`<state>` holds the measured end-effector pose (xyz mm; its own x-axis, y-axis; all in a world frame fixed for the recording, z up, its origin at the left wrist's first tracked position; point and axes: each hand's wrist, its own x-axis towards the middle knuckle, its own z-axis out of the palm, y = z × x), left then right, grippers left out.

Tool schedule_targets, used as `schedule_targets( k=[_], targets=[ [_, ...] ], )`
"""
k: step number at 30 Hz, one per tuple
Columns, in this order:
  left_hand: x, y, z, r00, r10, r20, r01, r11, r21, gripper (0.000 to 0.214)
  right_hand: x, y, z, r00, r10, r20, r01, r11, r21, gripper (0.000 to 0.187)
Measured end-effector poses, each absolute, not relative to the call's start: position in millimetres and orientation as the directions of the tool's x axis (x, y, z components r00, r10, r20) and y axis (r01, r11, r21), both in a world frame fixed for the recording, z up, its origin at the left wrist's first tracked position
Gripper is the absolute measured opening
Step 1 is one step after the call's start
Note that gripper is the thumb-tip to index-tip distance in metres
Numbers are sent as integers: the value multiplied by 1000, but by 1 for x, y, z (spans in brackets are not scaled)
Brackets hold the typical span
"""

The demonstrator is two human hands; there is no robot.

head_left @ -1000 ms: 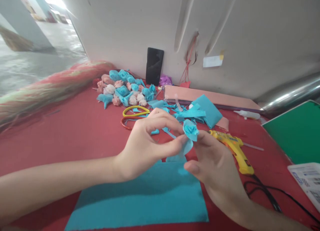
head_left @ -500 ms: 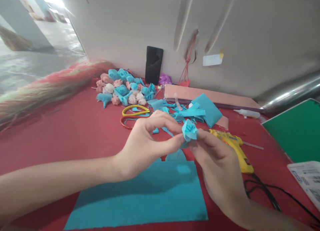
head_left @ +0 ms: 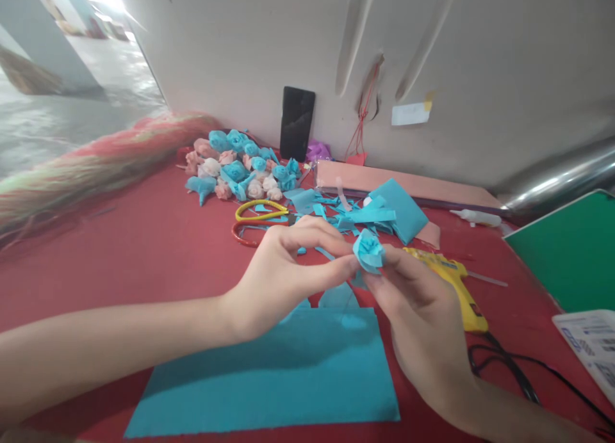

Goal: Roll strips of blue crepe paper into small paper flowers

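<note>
A small blue paper flower point(head_left: 369, 251) is held up between both hands, its ruffled top facing me. My left hand point(head_left: 293, 273) pinches its left side with thumb and forefinger. On the other side my right hand point(head_left: 418, 308) grips the flower's base in its fingertips. Under the hands a flat sheet of blue crepe paper point(head_left: 269, 385) lies on the red tabletop point(head_left: 158, 264). Cut blue petal pieces point(head_left: 339, 297) rest at the sheet's far edge. Scissors point(head_left: 259, 210) with one yellow and one red handle lie beyond my left hand, their blades partly hidden.
A yellow glue gun point(head_left: 461, 289) with a black cord lies right of my right hand. Finished blue, pink and white paper flowers point(head_left: 235, 171) are heaped at the back left. Blue scraps point(head_left: 375, 214) lie mid-back. A phone point(head_left: 296, 124) leans against the wall.
The blue flower has shifted slightly right and turned a little in my fingers. Both hands keep their pinch; the things on the table look unchanged.
</note>
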<state>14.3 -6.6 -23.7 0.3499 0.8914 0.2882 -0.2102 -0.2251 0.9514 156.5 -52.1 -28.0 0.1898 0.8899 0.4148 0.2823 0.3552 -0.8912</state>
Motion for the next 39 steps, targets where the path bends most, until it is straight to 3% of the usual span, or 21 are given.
schedule_targets(
  k=[12, 29, 39],
  targets=[
    [14, -6, -27, 338, 889, 310, -193, -257, 947, 9, 158, -53, -29, 172, 867, 468, 329, 398, -857, 17],
    [13, -4, -24, 388, 884, 262, -250, -173, 953, 13, 167, -55, -29, 64, 898, 436, 218, 414, -884, 17],
    [12, -2, -23, 396, 865, 308, -230, -232, 945, 13, 171, -54, -28, 53, 941, 333, 145, 323, -935, 18]
  ],
)
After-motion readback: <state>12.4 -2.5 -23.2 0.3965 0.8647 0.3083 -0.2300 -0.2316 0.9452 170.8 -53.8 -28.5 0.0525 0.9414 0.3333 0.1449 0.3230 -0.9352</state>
